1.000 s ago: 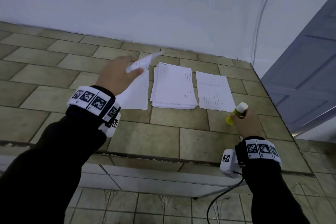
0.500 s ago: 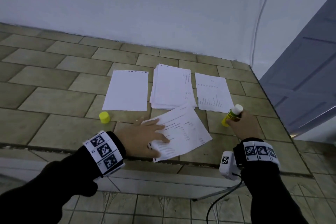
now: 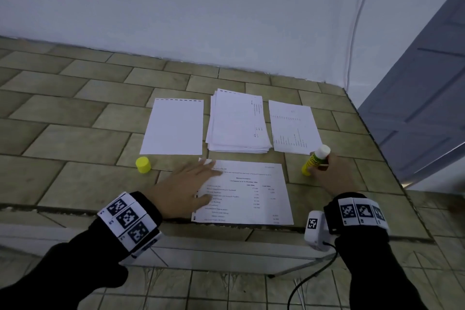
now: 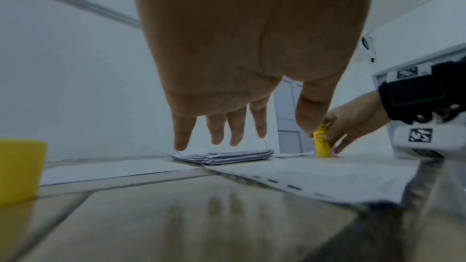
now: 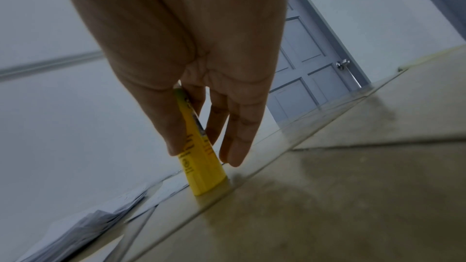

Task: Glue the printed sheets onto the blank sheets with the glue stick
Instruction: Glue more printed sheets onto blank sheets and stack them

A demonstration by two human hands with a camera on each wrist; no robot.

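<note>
Printed sheet (image 3: 247,194) before paper stack (image 3: 237,124), between cap (image 3: 143,164) and glue stick (image 3: 315,160)

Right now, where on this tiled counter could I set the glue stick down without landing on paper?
Bare tile lies right of the printed sheet, where the right hand holds the glue stick, and left of the yellow cap. The back row, blank sheet to paper stack, is crowded.

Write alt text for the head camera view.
A left hand lies flat on a printed sheet at a tiled counter's edge while the right hand holds an uncapped glue stick. Behind lie a blank sheet, a paper stack, another printed sheet and a yellow cap.
</note>
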